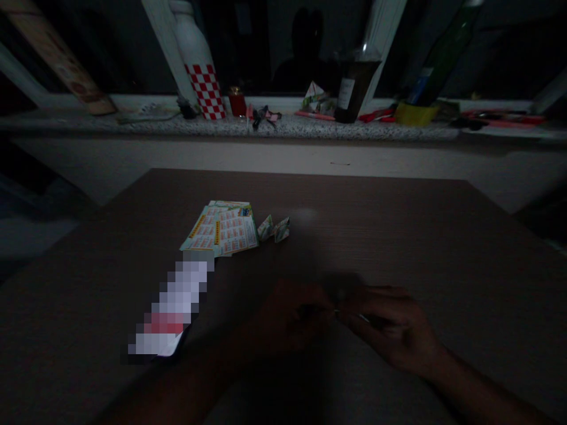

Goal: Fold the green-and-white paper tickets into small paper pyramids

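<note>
Both hands meet low over the table, fingertips pinched together and almost touching. My left hand (299, 316) is closed and lies in deep shadow. My right hand (394, 327) is closed too, thumb against forefinger. A small pale sliver (364, 317) shows at the right fingers; its kind is too dark to make out. Beyond the left hand stand two small folded paper pieces (282, 229). Next to them lies an overlapping stack of printed paper cards (234, 230) with rows of numbers. A phone (170, 345) with a lit, blurred-out screen rests left of my left hand.
The brown wood-grain table (376, 224) reaches to a wall below a granite windowsill (292, 127). On the sill stand a white bottle with red checks (206, 88), a small red jar (237, 101), a dark plastic cup (352, 88) and a green bottle (447, 53). The room is dim.
</note>
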A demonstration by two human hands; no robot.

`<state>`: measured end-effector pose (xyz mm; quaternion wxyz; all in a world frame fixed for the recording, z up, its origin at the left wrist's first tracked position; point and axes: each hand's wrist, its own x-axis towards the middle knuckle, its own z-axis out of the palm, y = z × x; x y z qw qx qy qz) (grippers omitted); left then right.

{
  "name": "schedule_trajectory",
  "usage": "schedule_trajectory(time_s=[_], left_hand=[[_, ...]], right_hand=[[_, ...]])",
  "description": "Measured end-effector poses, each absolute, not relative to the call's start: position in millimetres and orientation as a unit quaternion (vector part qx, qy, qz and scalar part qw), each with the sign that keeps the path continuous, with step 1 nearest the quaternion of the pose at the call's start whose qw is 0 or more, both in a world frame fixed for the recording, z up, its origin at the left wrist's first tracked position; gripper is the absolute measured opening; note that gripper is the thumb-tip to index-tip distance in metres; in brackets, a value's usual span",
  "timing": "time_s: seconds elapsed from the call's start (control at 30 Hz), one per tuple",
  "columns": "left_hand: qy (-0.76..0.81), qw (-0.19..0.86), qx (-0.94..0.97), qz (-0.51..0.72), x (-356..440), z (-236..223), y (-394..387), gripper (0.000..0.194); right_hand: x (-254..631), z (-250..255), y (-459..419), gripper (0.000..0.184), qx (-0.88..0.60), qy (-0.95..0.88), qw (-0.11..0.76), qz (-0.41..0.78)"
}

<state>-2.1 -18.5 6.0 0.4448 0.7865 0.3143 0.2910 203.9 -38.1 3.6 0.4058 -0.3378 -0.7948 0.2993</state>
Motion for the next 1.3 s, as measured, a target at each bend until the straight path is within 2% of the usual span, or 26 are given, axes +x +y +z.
schedule_trajectory(time_s=[0.17,0.43,0.63,0.8,0.93,1.0,1.13,1.3], left_hand=[[0.316,0.482,0.759,0.303,-2.7,8.4,-16.2,0.016],[0.360,0.614,0.630,0.311,0.3,0.5,-14.8,0.020],[0.382,0.650,0.578,0.312,-1.2,1.2,-10.7,0.020],[0.380,0.650,0.575,0.321,0.4,1.5,-11.0,0.020],[0.415,0.602,0.601,0.323,-2.8,3.2,-8.2,0.021],[0.422,0.524,0.672,0.310,-4.6,4.5,-6.6,0.020],[0.357,0.326,0.821,0.304,-4.0,2.5,-7.2,0.015],[0.272,0.227,0.862,0.363,0.0,-4.9,-10.2,0.013]], right_hand=[[203.7,4.6,-37.7,0.012,-0.332,-0.788,0.421,0.302],[205.1,3.2,-36.7,0.016,-0.350,-0.768,0.428,0.323],[203.5,6.1,-35.2,0.019,-0.368,-0.758,0.406,0.354],[205.6,4.7,-36.1,0.015,-0.388,-0.751,0.408,0.344],[210.0,1.5,-34.3,0.012,-0.423,-0.731,0.435,0.313],[212.7,0.1,-32.8,0.008,-0.428,-0.740,0.449,0.260],[213.4,-2.4,-31.1,0.016,-0.375,-0.787,0.452,0.192],[206.7,-2.7,-31.7,0.021,-0.337,-0.800,0.456,0.195]])
